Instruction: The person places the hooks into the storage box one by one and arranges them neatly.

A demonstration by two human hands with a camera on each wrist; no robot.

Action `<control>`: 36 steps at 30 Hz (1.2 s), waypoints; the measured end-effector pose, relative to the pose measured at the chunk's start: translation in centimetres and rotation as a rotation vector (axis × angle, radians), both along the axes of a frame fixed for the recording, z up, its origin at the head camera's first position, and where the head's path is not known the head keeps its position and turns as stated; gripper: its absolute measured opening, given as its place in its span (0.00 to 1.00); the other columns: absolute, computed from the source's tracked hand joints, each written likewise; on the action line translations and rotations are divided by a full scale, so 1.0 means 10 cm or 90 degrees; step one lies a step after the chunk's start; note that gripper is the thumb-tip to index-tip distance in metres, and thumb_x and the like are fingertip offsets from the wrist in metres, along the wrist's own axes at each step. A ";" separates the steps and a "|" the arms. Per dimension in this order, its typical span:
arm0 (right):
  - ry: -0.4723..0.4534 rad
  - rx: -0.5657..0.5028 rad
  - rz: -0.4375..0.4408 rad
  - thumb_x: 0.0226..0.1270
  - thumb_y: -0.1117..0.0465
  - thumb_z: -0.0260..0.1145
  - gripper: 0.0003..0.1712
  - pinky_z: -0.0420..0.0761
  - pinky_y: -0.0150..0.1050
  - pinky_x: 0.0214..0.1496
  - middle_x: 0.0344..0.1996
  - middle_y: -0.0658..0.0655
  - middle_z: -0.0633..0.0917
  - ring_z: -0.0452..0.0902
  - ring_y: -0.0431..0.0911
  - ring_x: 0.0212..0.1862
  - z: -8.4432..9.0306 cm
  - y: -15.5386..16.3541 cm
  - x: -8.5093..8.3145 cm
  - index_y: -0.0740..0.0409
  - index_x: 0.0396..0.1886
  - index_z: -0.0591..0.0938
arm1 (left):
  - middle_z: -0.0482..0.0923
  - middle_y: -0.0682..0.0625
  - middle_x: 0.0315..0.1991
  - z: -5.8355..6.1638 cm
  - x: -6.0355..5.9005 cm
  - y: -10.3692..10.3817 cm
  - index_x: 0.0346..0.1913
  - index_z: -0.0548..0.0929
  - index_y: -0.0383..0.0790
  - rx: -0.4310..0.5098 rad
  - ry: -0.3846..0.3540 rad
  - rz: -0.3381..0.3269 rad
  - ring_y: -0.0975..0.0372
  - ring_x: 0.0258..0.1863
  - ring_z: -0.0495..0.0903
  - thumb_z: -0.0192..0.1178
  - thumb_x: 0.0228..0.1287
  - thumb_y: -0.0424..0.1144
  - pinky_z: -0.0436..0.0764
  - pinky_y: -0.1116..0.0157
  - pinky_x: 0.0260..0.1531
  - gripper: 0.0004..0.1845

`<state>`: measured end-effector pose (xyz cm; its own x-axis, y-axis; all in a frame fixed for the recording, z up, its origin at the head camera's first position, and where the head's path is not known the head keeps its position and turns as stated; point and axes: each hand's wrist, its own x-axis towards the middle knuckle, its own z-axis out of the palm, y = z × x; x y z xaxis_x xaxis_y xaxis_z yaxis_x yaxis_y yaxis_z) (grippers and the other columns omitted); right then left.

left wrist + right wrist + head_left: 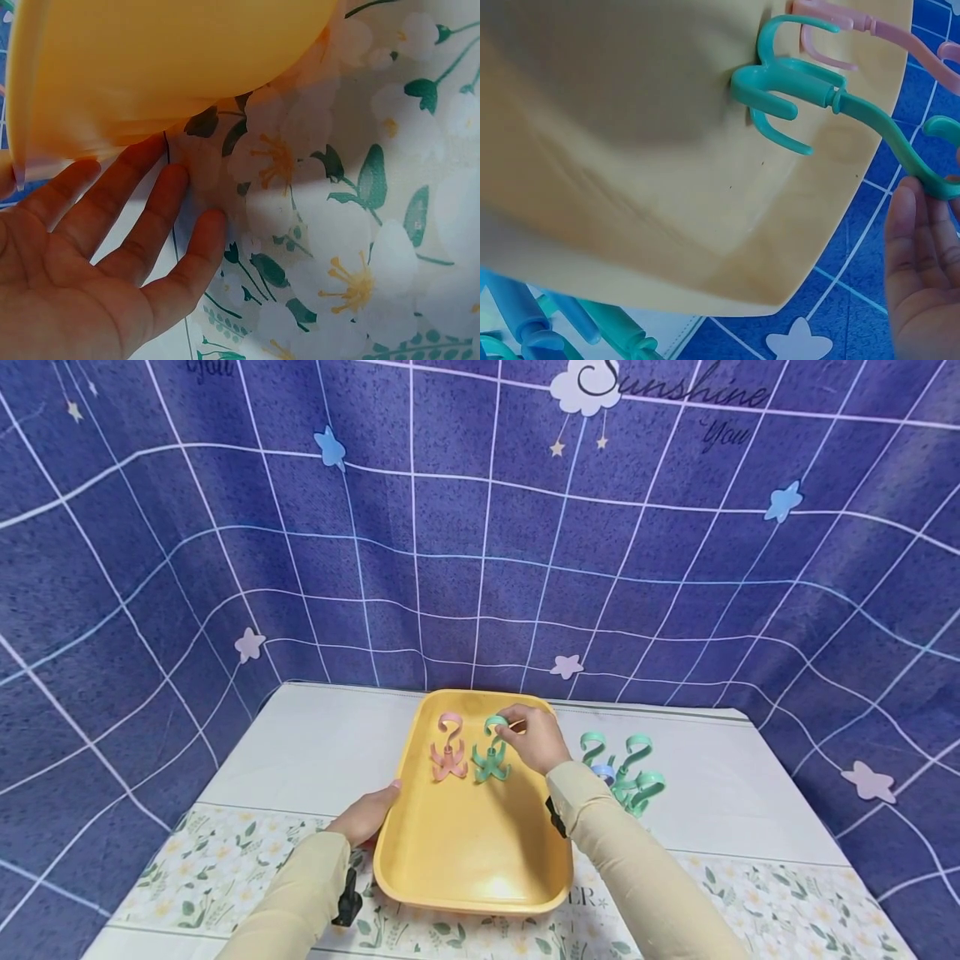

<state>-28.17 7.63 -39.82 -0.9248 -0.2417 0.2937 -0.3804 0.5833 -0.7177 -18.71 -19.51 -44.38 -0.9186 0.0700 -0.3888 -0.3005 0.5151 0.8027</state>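
Observation:
A yellow tray [472, 860] lies in front of me. My left hand [365, 816] holds its left side, thumb at the rim; in the left wrist view the fingers spread beneath the tray's outer wall [165, 64]. Toward the tray's far end, my right hand [537, 742] pinches the curved top of a green plastic claw hook [491, 764], whose prongs point down near the tray floor. In the right wrist view, the fingertips [904, 206] meet the hook's bend. Left of it, a pink claw hook [448, 762] stands upright in the tray.
Right of the tray, partly behind my right forearm, several green claw hooks [637, 777] are clustered with a blue one [603, 771]. A white and floral cover [750, 893] lies over the table. A blue curtain [465, 527] with a grid pattern hangs behind and at both sides.

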 end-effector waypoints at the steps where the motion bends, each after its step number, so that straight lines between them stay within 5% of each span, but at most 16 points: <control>1: 0.000 0.002 0.000 0.67 0.66 0.72 0.09 0.84 0.46 0.46 0.41 0.57 0.90 0.87 0.54 0.41 0.00 0.00 0.00 0.61 0.46 0.87 | 0.84 0.45 0.41 0.00 0.00 0.00 0.68 0.72 0.27 0.005 0.000 0.000 0.57 0.37 0.84 0.32 0.85 0.54 0.83 0.57 0.42 0.33; 20: -0.017 -0.002 -0.002 0.67 0.66 0.72 0.15 0.84 0.49 0.47 0.43 0.59 0.89 0.87 0.56 0.43 -0.03 0.06 0.01 0.61 0.52 0.86 | 0.84 0.45 0.39 -0.01 -0.01 -0.02 0.68 0.71 0.27 0.009 0.005 -0.007 0.57 0.36 0.85 0.32 0.85 0.54 0.83 0.57 0.41 0.34; 36: -0.037 0.047 0.022 0.67 0.66 0.72 0.20 0.83 0.50 0.52 0.48 0.62 0.86 0.86 0.55 0.46 0.13 0.09 0.02 0.63 0.58 0.84 | 0.84 0.45 0.40 0.01 0.00 -0.01 0.67 0.72 0.26 -0.008 0.008 -0.016 0.58 0.37 0.85 0.31 0.85 0.54 0.82 0.56 0.44 0.34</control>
<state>-27.96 8.50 -38.55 -0.9306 -0.2928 0.2197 -0.3600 0.6231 -0.6943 -18.70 -19.61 -44.27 -0.9217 0.0885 -0.3778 -0.2768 0.5325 0.7999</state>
